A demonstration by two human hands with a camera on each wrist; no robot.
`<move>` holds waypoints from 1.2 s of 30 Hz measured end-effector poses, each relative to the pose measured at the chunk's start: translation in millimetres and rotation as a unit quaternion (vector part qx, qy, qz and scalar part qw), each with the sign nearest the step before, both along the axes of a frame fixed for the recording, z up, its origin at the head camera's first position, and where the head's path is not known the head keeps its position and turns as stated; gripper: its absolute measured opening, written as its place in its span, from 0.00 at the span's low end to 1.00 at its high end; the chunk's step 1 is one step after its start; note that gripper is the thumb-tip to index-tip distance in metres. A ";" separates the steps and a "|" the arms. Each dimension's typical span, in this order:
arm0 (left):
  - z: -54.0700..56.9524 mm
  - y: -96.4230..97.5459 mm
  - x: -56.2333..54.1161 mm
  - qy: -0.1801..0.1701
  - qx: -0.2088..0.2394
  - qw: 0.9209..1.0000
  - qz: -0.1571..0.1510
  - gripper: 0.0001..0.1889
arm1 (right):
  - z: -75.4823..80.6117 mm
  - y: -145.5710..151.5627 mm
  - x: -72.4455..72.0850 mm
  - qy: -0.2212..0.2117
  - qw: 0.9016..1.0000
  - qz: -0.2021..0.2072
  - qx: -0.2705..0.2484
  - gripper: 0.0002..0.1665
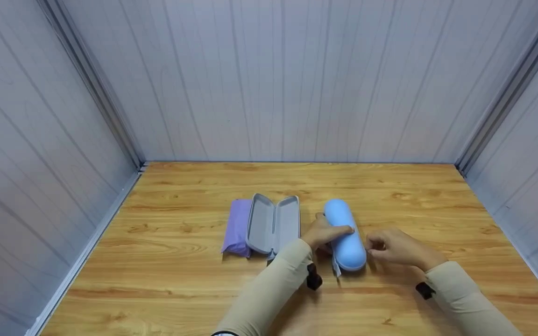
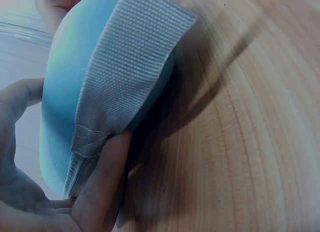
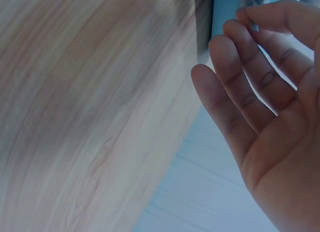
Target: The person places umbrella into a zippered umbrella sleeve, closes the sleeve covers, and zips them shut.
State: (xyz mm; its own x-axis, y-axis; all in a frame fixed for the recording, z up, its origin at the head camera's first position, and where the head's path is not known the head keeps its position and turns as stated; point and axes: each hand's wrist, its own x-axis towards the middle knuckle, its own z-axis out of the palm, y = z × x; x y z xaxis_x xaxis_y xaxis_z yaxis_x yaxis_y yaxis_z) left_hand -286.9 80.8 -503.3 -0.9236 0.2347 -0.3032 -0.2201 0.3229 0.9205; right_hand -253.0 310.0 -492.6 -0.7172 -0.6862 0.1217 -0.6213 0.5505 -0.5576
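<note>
A light-blue hard zip case (image 1: 340,219) with rounded ends lies lengthwise on the wooden table. My left hand (image 1: 321,232) grips it from the left side, thumb across the top. In the left wrist view a grey woven strap (image 2: 132,56) hangs off the near end of the case, and one finger lies against the strap's base. At the case's right side is my right hand (image 1: 392,247). Its thumb and index finger pinch the small zipper pull (image 3: 254,26), mostly hidden by the fingertips in the right wrist view, while the other fingers extend loosely.
Left of the left hand, a grey hard case (image 1: 287,224) lies spread open, showing its lining. Beside it is a flat purple pouch (image 1: 237,226). Pale panel walls (image 1: 269,84) enclose the table (image 1: 175,280) at the back and both sides.
</note>
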 end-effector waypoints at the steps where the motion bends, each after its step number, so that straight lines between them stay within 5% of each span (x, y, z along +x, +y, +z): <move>1: -0.1 0.2 -0.3 -0.001 0.000 1.000 0.002 0.53 | 0.4 -0.3 0.6 -0.006 1.000 0.003 0.002 0.08; 25: -3.8 0.2 -2.8 0.003 -0.001 1.000 0.013 0.50 | 4.9 -2.0 4.3 -0.066 0.997 0.029 0.018 0.12; 36: -5.9 1.4 -3.0 0.003 0.027 0.999 0.018 0.49 | 8.4 -5.1 10.0 -0.059 0.996 0.059 0.002 0.07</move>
